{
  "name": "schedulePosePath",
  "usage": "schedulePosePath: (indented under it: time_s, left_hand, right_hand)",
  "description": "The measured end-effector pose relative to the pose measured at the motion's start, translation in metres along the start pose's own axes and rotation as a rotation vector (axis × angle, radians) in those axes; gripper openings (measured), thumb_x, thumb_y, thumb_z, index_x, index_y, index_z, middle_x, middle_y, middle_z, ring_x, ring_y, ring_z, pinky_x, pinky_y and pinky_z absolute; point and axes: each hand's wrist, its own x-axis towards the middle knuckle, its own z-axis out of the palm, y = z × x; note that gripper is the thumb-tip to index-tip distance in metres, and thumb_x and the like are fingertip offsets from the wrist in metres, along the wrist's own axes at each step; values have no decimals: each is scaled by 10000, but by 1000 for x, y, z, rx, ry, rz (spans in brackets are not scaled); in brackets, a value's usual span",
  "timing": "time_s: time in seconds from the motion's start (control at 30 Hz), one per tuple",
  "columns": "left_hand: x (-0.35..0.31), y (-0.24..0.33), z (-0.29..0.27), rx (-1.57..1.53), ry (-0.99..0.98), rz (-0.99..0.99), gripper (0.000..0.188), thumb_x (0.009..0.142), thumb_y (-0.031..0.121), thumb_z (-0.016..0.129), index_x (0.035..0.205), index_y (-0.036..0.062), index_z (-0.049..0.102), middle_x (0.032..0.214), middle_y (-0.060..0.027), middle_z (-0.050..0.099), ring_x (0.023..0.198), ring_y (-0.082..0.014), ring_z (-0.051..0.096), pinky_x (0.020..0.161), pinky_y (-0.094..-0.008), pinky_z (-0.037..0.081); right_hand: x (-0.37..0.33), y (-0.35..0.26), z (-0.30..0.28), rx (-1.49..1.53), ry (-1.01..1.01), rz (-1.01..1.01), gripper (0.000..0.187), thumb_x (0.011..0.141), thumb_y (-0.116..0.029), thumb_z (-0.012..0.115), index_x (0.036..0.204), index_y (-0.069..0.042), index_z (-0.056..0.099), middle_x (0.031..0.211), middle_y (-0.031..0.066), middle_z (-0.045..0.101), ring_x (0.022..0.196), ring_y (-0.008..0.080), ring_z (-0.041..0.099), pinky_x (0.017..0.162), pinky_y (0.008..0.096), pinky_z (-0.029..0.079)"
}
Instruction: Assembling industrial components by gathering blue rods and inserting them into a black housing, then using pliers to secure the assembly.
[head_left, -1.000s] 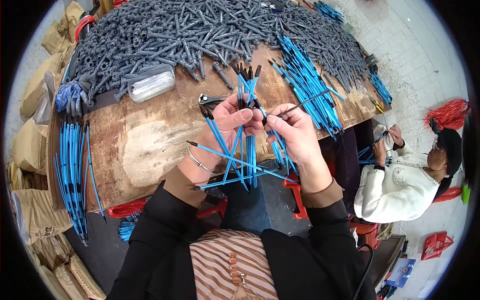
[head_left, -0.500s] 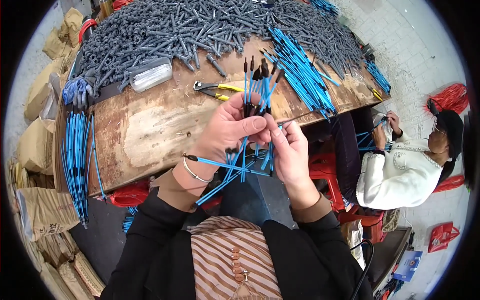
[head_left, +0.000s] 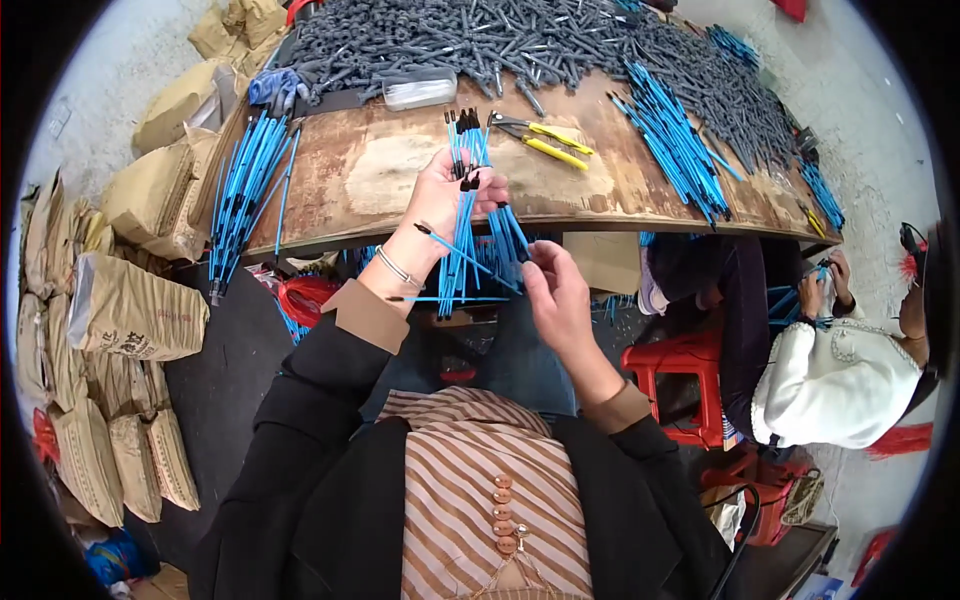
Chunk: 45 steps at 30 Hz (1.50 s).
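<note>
A loose bundle of thin blue rods with black ends (head_left: 461,240) is in my left hand (head_left: 447,197), whose fingers are wrapped round it in front of the table edge. The upper black tips stand above the hand; a few rods stick out crosswise below it, near my wrist. My right hand (head_left: 558,298) is just right of the bundle, thumb and fingers closed at the lower ends of its right-hand rods. On the table beyond lie pincers with yellow handles (head_left: 555,143), touched by neither hand.
A large heap of grey plastic plugs (head_left: 480,40) covers the table's (head_left: 390,170) far side, before it a clear plastic box (head_left: 420,92). Blue rods lie in piles at left (head_left: 247,190) and right (head_left: 680,145). A co-worker (head_left: 835,375) sits at right, beyond a red stool (head_left: 680,375). Brown sacks (head_left: 135,305) stand left.
The view has shifted, so the table appears farther up and right. My right hand has moved from the bundle's middle down to its lower right ends. My left hand still holds the bundle.
</note>
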Motion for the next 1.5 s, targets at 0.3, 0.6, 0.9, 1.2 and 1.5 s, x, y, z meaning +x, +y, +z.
schedulePosePath:
  time_s: [0.3,0.6,0.9,1.2,1.5]
  left_hand:
    - [-38,13,2,-7,-253,-90,229,829,15,602,1044,58,535,854,-137,659,710,-195,648,650,-260,522]
    - [-8,10,0,35,-143,76,223,838,22,596,1052,50,537,897,-135,657,717,-195,642,679,-257,512]
    - [20,-4,-5,7,-75,15,125,857,41,586,977,41,550,828,-115,654,703,-169,637,624,-243,510]
    - [17,15,-1,49,-92,49,158,858,13,552,1013,40,536,853,-118,656,724,-171,634,650,-239,507]
    - [-30,10,-3,191,-270,-135,210,869,-7,524,1076,28,532,942,-137,656,876,-205,630,804,-279,486]
  right_hand:
    - [57,-3,-9,-11,-38,-331,304,911,-155,486,1144,41,502,1072,144,583,913,216,563,834,300,444]
    - [65,-5,25,477,-261,-86,358,974,-155,360,1262,48,418,1233,172,502,1128,224,491,957,323,384]
    - [97,-56,20,581,-328,-327,526,890,-134,496,1351,19,296,1271,161,458,1096,240,495,949,344,389]
    - [19,-81,49,411,-699,-577,440,773,25,592,1197,26,475,1050,125,592,903,217,584,797,322,475]
    - [10,-81,23,502,-982,-227,514,739,-52,680,1210,-1,481,1109,146,577,918,268,581,811,343,472]
